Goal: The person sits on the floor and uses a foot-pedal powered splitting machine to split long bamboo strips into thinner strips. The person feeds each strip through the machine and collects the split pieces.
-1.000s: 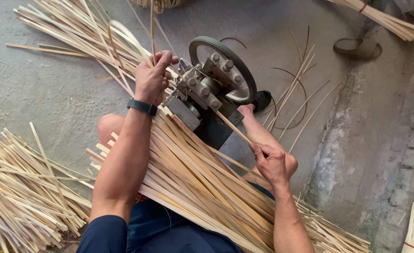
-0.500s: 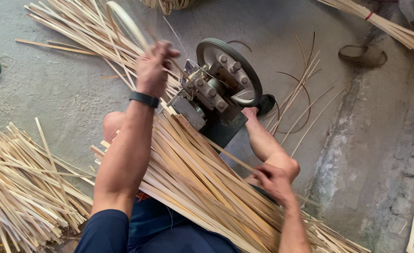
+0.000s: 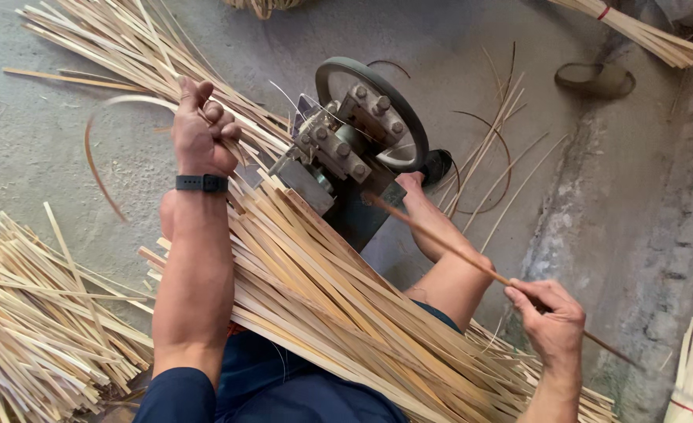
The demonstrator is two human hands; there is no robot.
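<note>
Right hand (image 3: 551,319) grip clamped on a thin stick (image 3: 472,262), lower right of frame; stick runs up-left into the metal machine (image 3: 354,149) at centre. Left hand (image 3: 201,129) grip closed on a curved thin strip (image 3: 99,157), upper left. I see a pile of slats (image 3: 323,305) across the lap, floor (image 3: 519,31) beneath.

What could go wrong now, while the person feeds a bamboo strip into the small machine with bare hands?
1. The left hand grips a thin strip right beside the metal machine; the fingers might get nicked or pulled in.
2. The right hand pinches a long strip with bare skin, so splinters seem likely.
3. The bare foot rests against the machine's base and could be hurt.
</note>
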